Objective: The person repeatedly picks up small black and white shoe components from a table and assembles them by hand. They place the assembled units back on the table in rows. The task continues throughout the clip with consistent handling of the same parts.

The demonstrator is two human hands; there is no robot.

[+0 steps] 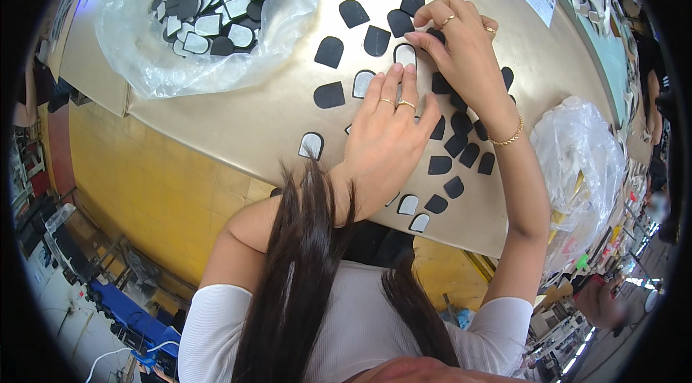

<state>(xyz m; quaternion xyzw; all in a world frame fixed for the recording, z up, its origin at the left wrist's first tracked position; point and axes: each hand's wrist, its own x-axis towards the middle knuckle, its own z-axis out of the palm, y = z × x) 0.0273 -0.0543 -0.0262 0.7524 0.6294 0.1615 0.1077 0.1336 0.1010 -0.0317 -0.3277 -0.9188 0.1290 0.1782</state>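
One white piece with a black rim (405,53) is lying on the counter (252,123), its lower end resting under two fingertips of the left hand (388,134), whose grip is lying spread. The right hand (465,40) is curling near its top; whether that grip is pinching anything cannot be told. Black pieces (329,52) are lying around; a plastic bag (122,19) is holding more.

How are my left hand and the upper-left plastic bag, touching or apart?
Apart; the head view shows gold tabletop between left hand and plastic bag.
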